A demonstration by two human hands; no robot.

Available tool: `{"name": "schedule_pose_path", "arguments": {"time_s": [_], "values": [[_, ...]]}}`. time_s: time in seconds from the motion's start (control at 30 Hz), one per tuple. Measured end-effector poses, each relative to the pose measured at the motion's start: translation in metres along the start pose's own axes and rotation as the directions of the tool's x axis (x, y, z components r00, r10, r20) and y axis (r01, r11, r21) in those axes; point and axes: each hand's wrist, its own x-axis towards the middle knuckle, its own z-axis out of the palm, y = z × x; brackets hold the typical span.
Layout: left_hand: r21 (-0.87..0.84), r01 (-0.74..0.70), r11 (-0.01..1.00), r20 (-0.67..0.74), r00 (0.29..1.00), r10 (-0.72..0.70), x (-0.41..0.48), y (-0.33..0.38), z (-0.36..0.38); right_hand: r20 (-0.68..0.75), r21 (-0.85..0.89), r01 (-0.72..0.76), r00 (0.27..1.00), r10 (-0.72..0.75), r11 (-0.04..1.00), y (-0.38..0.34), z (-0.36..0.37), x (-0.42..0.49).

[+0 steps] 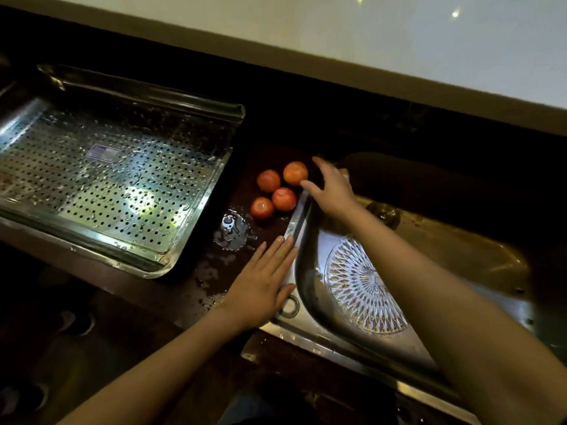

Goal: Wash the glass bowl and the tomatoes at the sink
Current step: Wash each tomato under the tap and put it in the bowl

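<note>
**Beside the sink (294, 222), four tomatoes (283, 198)**

On the wet surface (221, 265) they sat clustered. The right hand (331, 187), fingers spread and holding nothing, hovered just beside the farthest one. The left hand (264, 286) lay flat across the sink's left rim. The glass bowl (365, 283) lay in the basin.

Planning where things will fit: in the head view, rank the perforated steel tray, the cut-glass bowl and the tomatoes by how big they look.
1. Perforated steel tray, clearly largest.
2. Cut-glass bowl, partly hidden, so likely bigger than it shows.
3. Tomatoes: the four look alike, so they are not ranked among themselves.
</note>
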Motion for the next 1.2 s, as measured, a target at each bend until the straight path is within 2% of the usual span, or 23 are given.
{"name": "schedule_pose_path", "arguments": {"time_s": [0.1, 0.3, 0.47, 0.57, 0.63, 0.73, 0.77, 0.83, 0.9, 0.97, 1.0, 1.1, 1.2], "values": [[0.013, -0.004, 1.000, -0.006, 1.000, 0.004, 0.000, 0.001, 0.000, 0.048, -0.027, 0.025, 0.999, -0.024, 0.999, 0.001, 0.003, 0.017], [0.004, 0.001, 1.000, 0.035, 0.999, -0.001, 0.001, 0.001, -0.001, 0.083, 0.047, 0.090, 0.992, -0.093, 0.995, 0.000, 0.005, 0.024], [-0.024, 0.011, 1.000, 0.107, 0.994, -0.008, 0.003, 0.002, -0.010, -0.059, 0.250, 0.079, 0.996, -0.067, 0.965, 0.003, -0.016, 0.001], [-0.215, 0.039, 0.976, 0.037, 0.999, -0.031, 0.016, 0.012, -0.032, -0.107, 0.343, 0.069, 0.994, -0.034, 0.937, 0.011, -0.046, -0.024], [-0.426, 0.054, 0.903, -0.041, 0.996, -0.079, 0.036, 0.029, -0.055, -0.143, 0.341, 0.067, 0.990, -0.019, 0.938, 0.019, -0.069, -0.047], [-0.706, 0.049, 0.707, -0.122, 0.974, -0.190, 0.075, 0.060, -0.082, -0.226, 0.325, 0.050, 0.974, 0.027, 0.945, 0.033, -0.101, -0.088], [-0.786, 0.073, 0.614, -0.089, 0.969, -0.230, 0.090, 0.073, -0.089, -0.257, 0.335, 0.039, 0.965, 0.051, 0.941, 0.038, -0.110, -0.102], [-0.918, 0.167, 0.359, 0.087, 0.969, -0.230, 0.120, 0.106, -0.097, -0.315, 0.351, 0.010, 0.943, 0.108, 0.936, 0.052, -0.128, -0.132], [-0.959, 0.262, 0.105, 0.248, 0.961, -0.125, 0.146, 0.142, -0.099, -0.365, 0.351, -0.018, 0.918, 0.154, 0.936, 0.068, -0.142, -0.158], [-0.940, 0.338, -0.042, 0.338, 0.941, -0.008, 0.164, 0.182, -0.098, -0.410, 0.353, -0.066, 0.886, 0.218, 0.933, 0.087, -0.154, -0.186], [-0.931, 0.360, -0.057, 0.358, 0.933, 0.044, 0.170, 0.201, -0.095, -0.430, 0.357, -0.091, 0.867, 0.250, 0.930, 0.097, -0.159, -0.200], [-0.917, 0.399, -0.005, 0.390, 0.899, 0.198, 0.182, 0.252, -0.080, -0.487, 0.375, -0.164, 0.803, 0.344, 0.912, 0.130, -0.168, -0.239], [-0.879, 0.477, -0.026, 0.452, 0.848, 0.279, 0.186, 0.295, -0.062, -0.466, 0.474, -0.253, 0.741, 0.484, 0.843, 0.159, -0.172, -0.273]]}}
